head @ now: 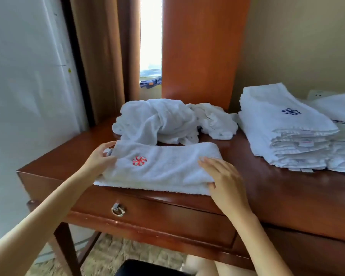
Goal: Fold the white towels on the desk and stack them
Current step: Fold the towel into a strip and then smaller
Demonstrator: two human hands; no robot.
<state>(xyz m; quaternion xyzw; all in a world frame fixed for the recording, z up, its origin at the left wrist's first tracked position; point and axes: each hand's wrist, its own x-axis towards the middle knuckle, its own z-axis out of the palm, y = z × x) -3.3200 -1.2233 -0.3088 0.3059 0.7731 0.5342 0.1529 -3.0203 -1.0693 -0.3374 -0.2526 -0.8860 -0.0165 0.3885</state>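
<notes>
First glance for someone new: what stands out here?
The red-emblem towel lies at the front edge of the desk, with the left hand holding its left end and the right hand flat on its right end. Behind it is a crumpled towel heap. A folded stack with a blue emblem sits at right.

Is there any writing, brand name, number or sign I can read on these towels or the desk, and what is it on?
No words or numbers can be read anywhere.
On the front towel, a red flower emblem: a picture, no letters.
On the towel stack, a blue emblem: a looped design, no legible letters.
In the stack's side, a small tag with red print: too blurred to read.
</notes>
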